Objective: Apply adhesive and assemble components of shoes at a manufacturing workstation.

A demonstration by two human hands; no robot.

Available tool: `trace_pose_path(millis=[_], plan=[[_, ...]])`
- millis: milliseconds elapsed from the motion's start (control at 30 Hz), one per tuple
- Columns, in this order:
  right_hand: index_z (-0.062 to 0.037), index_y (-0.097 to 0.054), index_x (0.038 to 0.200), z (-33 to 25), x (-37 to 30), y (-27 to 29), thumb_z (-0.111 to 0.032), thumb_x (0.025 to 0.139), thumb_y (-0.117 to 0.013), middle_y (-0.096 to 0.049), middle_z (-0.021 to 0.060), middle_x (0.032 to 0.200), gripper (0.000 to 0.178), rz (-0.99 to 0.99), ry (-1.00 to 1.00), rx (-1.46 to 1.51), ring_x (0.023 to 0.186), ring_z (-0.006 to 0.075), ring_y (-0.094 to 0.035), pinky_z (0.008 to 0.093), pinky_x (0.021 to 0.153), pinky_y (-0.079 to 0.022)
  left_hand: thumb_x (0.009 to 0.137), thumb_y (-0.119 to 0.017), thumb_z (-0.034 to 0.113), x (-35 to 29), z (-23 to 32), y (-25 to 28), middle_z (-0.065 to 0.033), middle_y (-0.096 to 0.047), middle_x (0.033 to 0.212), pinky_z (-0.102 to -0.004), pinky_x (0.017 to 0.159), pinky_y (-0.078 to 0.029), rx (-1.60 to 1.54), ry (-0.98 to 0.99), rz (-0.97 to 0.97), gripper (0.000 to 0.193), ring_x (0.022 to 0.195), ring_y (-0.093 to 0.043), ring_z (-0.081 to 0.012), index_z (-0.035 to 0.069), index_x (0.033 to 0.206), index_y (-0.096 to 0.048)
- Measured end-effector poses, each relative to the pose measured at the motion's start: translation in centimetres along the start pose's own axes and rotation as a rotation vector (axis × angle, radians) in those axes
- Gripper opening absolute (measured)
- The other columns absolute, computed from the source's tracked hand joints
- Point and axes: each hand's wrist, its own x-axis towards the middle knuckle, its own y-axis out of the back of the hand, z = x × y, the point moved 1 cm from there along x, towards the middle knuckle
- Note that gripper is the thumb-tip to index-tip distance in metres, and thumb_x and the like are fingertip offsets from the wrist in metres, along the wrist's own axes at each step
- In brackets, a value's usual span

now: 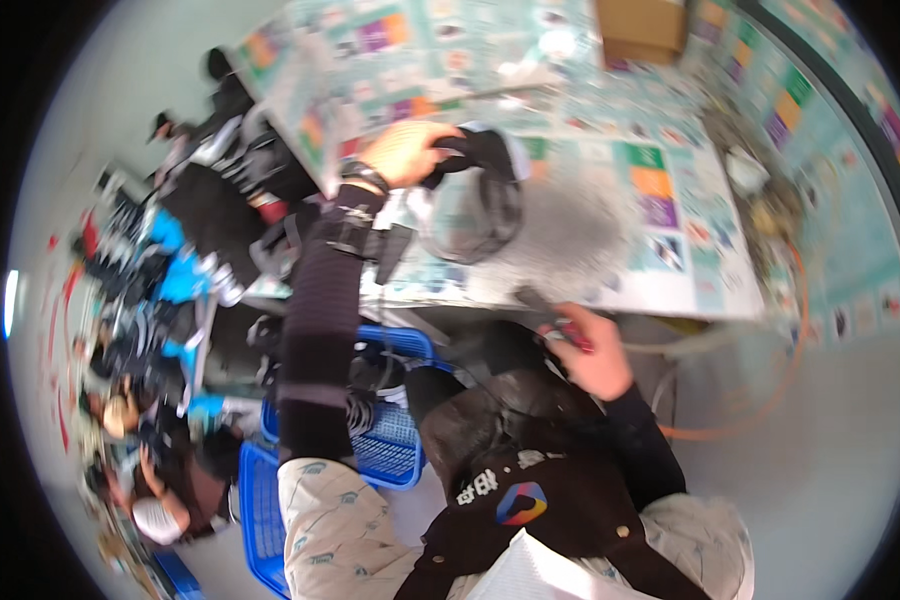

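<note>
My left hand (410, 155), with a dark sleeve and wrist straps, is over the table at the upper middle. Its fingers are closed on the edge of a black, loop-shaped item (505, 195) with a pale part at the top; blur hides its exact kind. At the table's front edge my right hand (592, 355) is wrapped round a red-handled tool (570, 333) whose dark grey end points up and left toward the table. Between the tool and the black item, a grey, speckled patch (575, 230) shows on the table, too blurred to identify.
The table (710, 270) has a colourful printed covering. A cardboard box (642, 30) stands at its back. An orange hose (802, 330) curves along the right. Blue baskets (395, 445) stand below left, one holding dark items. Several people (160, 500) and piled goods are at the left.
</note>
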Motion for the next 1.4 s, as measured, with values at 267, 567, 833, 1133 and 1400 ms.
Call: trace_pose_path(millis=[267, 567, 833, 1133, 1400], plan=[[0.005, -0.053, 0.14, 4.2, 9.1, 10.5, 0.006, 0.086, -0.06, -0.062, 0.0267, 0.121, 0.054, 0.402, 0.121, -0.752, 0.113, 0.0461, -0.059, 0.0482, 0.1, -0.046, 0.097, -0.063, 0.029, -22.6, 3.1, 6.2, -0.0297, -0.068, 0.095, -0.0535, 0.078, -0.052, 0.09, 0.424, 0.426, 0.035, 0.094, -0.065, -0.05, 0.0, 0.117, -0.06], [0.0, -0.049, 0.145, 1.5, 7.8, 7.3, 0.005, 0.086, -0.062, -0.047, 0.0207, 0.15, 0.061, 0.351, 0.278, -0.861, 0.142, 0.0407, -0.043, 0.0471, 0.117, -0.036, 0.098, -0.053, 0.006, -57.6, 7.8, -10.1, -0.0189, -0.064, 0.114, -0.0495, 0.075, -0.069, -1.163, 1.402, 0.965, 0.029, 0.102, -0.072, -0.042, -0.008, 0.124, -0.052], [-0.0001, -0.062, 0.121, -2.7, 6.8, 0.0, 0.008, 0.084, -0.062, -0.055, 0.0194, 0.135, 0.038, 0.105, 0.358, -0.682, 0.13, 0.0403, -0.051, 0.0446, 0.111, -0.04, 0.102, -0.06, 0.017, -57.9, -11.0, 11.0, -0.0075, -0.061, 0.113, -0.0381, 0.082, -0.057, -0.753, 0.738, 1.18, 0.023, 0.097, -0.064, -0.0245, 0.003, 0.121, -0.057], [-0.002, -0.065, 0.118, -5.0, 2.3, 2.2, 0.006, 0.088, -0.063, -0.058, 0.0164, 0.137, 0.031, 0.168, 0.294, -0.658, 0.132, 0.0382, -0.054, 0.0423, 0.111, -0.042, 0.108, -0.06, 0.023, -37.6, 0.6, 32.6, -0.0045, -0.077, 0.118, -0.0253, 0.095, -0.049, 0.134, 0.102, 1.309, 0.032, 0.104, -0.067, -0.0111, 0.004, 0.134, -0.062], [-0.0026, -0.067, 0.116, -4.8, 1.1, 3.8, 0.006, 0.087, -0.064, -0.06, 0.0154, 0.132, 0.03, 0.215, 0.268, -0.627, 0.126, 0.0372, -0.056, 0.0418, 0.108, -0.045, 0.071, -0.089, 0.049, -27.5, -12.1, 2.5, -0.0107, -0.066, 0.116, -0.0493, 0.094, -0.051, 0.596, 0.72, 0.205, 0.064, 0.119, -0.062, -0.0341, 0.008, 0.116, -0.072]])
